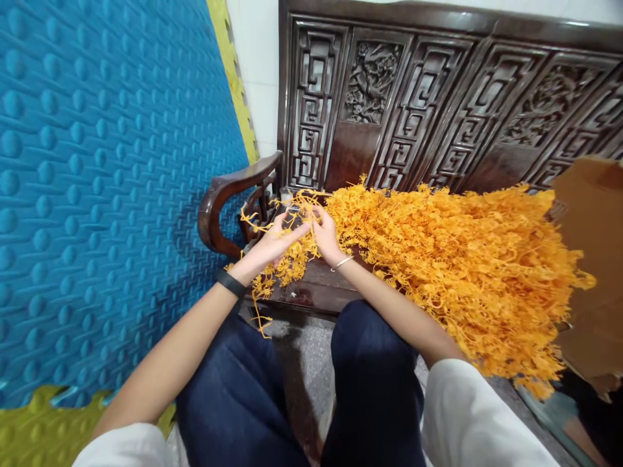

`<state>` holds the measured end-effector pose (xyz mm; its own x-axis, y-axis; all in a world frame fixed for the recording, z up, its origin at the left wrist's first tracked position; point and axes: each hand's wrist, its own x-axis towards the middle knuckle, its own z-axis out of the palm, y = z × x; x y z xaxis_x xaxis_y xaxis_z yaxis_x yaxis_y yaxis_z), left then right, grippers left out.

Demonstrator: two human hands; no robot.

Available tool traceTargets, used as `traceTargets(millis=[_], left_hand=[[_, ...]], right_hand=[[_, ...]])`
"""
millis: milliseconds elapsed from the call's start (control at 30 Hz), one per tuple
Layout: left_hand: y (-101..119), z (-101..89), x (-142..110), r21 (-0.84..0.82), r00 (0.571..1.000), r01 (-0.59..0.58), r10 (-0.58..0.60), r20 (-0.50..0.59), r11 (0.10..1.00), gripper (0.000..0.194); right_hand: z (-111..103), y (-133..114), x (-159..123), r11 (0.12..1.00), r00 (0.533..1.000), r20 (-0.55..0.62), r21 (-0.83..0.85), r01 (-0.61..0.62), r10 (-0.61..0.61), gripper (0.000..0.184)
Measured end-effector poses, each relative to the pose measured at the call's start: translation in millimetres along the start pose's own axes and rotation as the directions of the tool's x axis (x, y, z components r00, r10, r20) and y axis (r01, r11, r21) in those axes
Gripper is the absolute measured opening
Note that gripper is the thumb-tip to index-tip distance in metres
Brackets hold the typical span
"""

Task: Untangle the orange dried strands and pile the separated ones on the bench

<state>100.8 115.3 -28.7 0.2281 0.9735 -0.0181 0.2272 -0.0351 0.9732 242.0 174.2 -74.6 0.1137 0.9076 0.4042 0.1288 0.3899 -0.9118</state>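
Observation:
A big heap of orange plastic sprigs (467,259) covers the seat of a dark carved wooden bench (389,97). My left hand (276,241), with a black band at the wrist, lies palm up at the heap's left end and holds a small bunch of orange sprigs (287,263) that hangs down from it. My right hand (325,233), with a thin bracelet at the wrist, meets it from the right. Its fingers pinch strands of the same bunch. Both hands are over the bench's front left corner, beside the curved armrest (228,194).
A blue studded foam mat (107,168) with a yellow-green edge stands upright at the left. A brown cardboard box (591,259) sits at the right end of the bench. My knees in dark trousers (370,363) are below the bench's front edge, over a grey floor.

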Motion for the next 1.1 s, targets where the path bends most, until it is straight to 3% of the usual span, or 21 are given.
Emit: traceTargets(millis=[100,167,467,600,733,967,1100], left_hand=[[2.4,7.3,2.6,-0.027,0.999,-0.034,0.034,-0.005,0.999,0.092],[3.4,9.1,5.3,-0.057,0.998,-0.061,0.059,-0.029,0.997,0.092],[-11.6,2.2,17.5,-0.267,0.988,-0.157,0.153,-0.036,0.951,0.049],[-14.8,6.6,20.6,-0.307,0.984,-0.177,0.160,-0.080,0.935,0.041],[-14.4,10.4,20.9,-0.336,0.985,-0.170,0.167,-0.036,0.927,0.043],[-16.8,5.7,23.3,-0.454,0.998,-0.067,0.059,-0.031,0.889,0.038],[-18.4,0.3,28.1,-0.495,0.998,0.010,-0.040,-0.049,0.869,0.037]], right_hand=[[5.6,3.7,0.3,0.915,0.972,0.055,-0.327,0.235,-0.230,0.028],[7.9,2.0,-2.3,0.859,0.950,0.102,-0.408,0.309,-0.294,0.033],[-1.0,-16.3,-17.0,0.775,0.862,0.263,-0.380,0.505,-0.432,0.052],[-0.4,-13.8,-24.3,0.750,0.853,0.291,-0.409,0.520,-0.433,0.065],[-1.8,-16.8,-32.9,0.718,0.848,0.285,-0.451,0.530,-0.447,0.069],[-12.4,-19.6,-32.2,0.760,0.840,0.278,-0.361,0.540,-0.465,0.055],[-17.7,-17.6,-26.9,0.832,0.864,0.269,-0.258,0.490,-0.426,0.041]])
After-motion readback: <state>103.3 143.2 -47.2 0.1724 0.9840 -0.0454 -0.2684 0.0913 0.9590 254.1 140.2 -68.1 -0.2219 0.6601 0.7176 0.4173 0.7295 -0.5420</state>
